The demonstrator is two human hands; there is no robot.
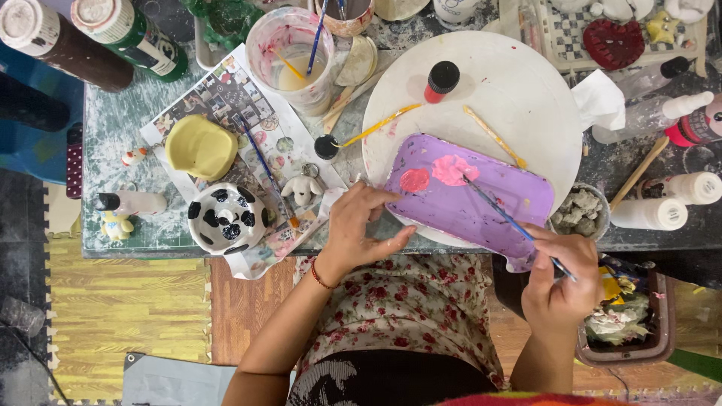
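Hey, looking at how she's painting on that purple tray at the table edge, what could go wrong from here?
1. The purple tray overhangs the table's front edge, steadied only by the left hand; a slip might tip it into the lap.
2. The right hand holds the paintbrush far back, so the tip in the pink paint could wander and smear the red blob.

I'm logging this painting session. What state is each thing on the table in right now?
Purple tray: steadied by left hand, pink and red paint blobs on it.
Brush: held in right hand, tip in pink paint.
Red paint bottle: capped, lying on white round board.
Rinse cup: upright, brushes inside.
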